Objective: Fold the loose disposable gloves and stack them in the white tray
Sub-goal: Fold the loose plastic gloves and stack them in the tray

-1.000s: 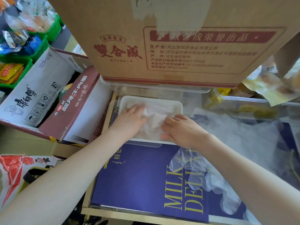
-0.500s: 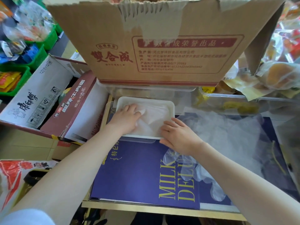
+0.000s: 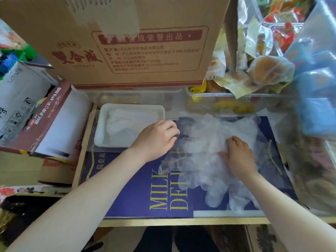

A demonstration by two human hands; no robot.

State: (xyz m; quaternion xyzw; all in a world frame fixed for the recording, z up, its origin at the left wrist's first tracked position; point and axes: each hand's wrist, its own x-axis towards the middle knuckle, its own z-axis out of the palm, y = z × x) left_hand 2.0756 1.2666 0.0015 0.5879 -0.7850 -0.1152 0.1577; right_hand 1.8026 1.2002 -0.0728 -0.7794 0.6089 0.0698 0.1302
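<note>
Both bare forearms in from bottom edge, converging upward toward centre. Left hand (image 3: 156, 139) palm down, back facing camera, wrist roughly straight, fingers curled under at the knuckles, tips hidden — grip not readable. Right hand (image 3: 238, 155) palm down, fingers pointing up-left, loosely spread and fairly flat, thumb out to the left side. Right wrist bent slightly inward. Hands apart, left a bit higher in the head view than right. Left forearm at a shallow diagonal from lower left, right forearm steeper from lower right.
</note>
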